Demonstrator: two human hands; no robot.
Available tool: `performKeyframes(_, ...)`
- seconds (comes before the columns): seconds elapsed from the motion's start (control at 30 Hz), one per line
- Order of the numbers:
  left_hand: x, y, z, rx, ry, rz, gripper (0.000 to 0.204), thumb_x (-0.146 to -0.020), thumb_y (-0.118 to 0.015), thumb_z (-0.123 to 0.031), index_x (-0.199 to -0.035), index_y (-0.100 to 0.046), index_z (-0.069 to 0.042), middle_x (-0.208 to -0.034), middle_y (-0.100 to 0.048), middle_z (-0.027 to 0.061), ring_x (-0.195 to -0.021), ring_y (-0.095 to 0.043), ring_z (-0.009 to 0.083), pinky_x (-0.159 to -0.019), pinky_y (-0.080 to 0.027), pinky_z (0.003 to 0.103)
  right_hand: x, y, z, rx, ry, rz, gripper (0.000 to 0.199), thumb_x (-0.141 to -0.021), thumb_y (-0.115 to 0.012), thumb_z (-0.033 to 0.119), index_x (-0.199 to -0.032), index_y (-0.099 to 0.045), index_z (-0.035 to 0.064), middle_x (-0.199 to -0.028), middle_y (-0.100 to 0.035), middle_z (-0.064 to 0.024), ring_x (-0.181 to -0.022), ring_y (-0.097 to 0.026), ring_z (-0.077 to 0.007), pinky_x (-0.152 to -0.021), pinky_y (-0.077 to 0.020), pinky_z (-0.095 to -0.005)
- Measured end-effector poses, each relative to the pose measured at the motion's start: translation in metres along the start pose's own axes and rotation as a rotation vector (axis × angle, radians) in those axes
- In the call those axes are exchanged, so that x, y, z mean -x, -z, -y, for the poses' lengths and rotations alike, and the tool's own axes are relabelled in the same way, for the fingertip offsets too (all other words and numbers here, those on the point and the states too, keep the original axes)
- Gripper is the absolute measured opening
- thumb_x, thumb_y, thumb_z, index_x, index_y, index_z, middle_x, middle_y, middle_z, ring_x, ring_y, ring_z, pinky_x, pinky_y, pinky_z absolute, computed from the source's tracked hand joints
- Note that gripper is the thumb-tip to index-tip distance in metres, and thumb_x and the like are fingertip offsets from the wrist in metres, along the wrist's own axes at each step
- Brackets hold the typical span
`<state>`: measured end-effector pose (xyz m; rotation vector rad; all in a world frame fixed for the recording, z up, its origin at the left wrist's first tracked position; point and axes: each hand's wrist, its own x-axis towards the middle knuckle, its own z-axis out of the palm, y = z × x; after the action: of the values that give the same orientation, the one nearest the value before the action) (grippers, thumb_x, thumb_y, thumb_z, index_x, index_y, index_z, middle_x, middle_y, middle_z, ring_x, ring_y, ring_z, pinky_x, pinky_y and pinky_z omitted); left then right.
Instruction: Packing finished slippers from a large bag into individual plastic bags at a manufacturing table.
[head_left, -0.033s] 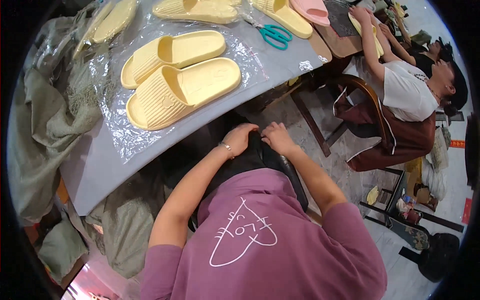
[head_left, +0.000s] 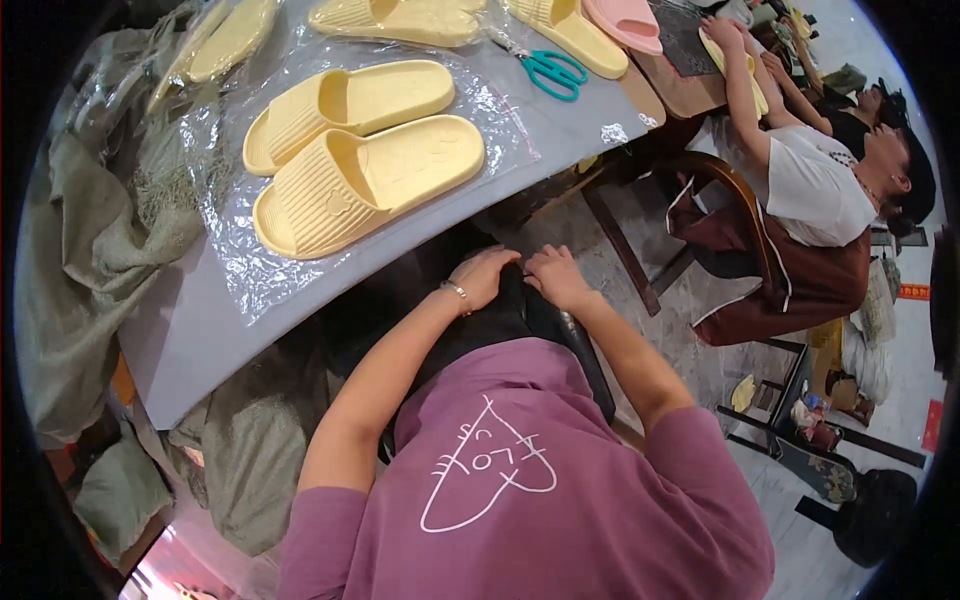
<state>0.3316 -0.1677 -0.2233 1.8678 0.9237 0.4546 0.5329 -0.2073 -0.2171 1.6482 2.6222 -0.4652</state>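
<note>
Both my hands lie on my dark trousers below the table edge. My left hand, with a bracelet at the wrist, rests with its fingers stretched over my thigh and holds nothing visible. Close beside it, my right hand lies with its fingers loosely bent and apart, no object showing in it. On the grey table in front, a pair of pale yellow ribbed slippers, the nearer slipper and the farther slipper, lies on a clear plastic bag. Scissors with teal handles are to the right.
More yellow slippers in plastic lie at the back, near a pink slipper. Grey-green sacking hangs at the left. At the right, a person sits on a wooden chair, hands on a yellow slipper.
</note>
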Motion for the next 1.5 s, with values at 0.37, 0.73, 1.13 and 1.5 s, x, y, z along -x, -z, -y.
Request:
performKeyframes(0.37, -0.023, -0.011, -0.004, -0.588, 0.183, 0.557, 0.044, -0.087, -0.037, -0.020, -0.129, -0.051, -0.018, -0.138, -0.045, -0.0006, -0.137, -0.027, 0.0212, -0.111, -0.007, 0.057, 0.025, 0.076, 0.050, 0.230, 0.211, 0.270, 0.009, -0.068, -0.061, 0.013, -0.076, -0.065, 0.0130, -0.082, -0.063, -0.0041, -0.093, -0.054, -0.0229, -0.081, -0.0376, -0.0396)
performKeyframes(0.73, 0.081, 0.128, -0.128, -0.220, -0.464, -0.341, 0.035, -0.078, -0.057, -0.001, -0.113, -0.056, -0.002, -0.104, -0.058, 0.0152, -0.106, -0.052, 0.0323, -0.101, -0.036, 0.045, -0.097, 0.215, 0.084, -0.163, 0.304, -0.377, 0.027, -0.074, -0.068, 0.017, -0.097, -0.062, 0.0041, -0.089, -0.060, -0.0127, -0.088, -0.055, -0.0315, -0.077, -0.0421, -0.0404)
performKeyframes(1.13, 0.154, 0.225, -0.038, -0.647, 0.320, -0.632, 0.056, -0.090, -0.043, -0.018, -0.139, -0.025, 0.004, -0.144, -0.026, 0.0239, -0.134, -0.024, 0.0372, -0.112, -0.015, 0.045, -0.225, 0.167, 0.144, -0.146, 0.552, -0.456, 0.025, -0.074, -0.066, 0.023, -0.089, -0.054, 0.0077, -0.084, -0.053, -0.0072, -0.085, -0.051, -0.0248, -0.073, -0.0376, -0.0380)
performKeyframes(1.5, 0.146, 0.219, -0.047, -0.881, 0.438, -0.617, 0.066, -0.086, -0.052, -0.033, -0.138, -0.030, 0.001, -0.145, -0.023, 0.0252, -0.135, -0.022, 0.0381, -0.111, -0.014, 0.047, -0.137, 0.304, -0.021, -0.479, 0.066, -1.074, 0.018, -0.076, -0.053, -0.001, -0.093, -0.056, 0.0021, -0.085, -0.058, -0.0179, -0.083, -0.056, -0.0375, -0.071, -0.0447, -0.0401)
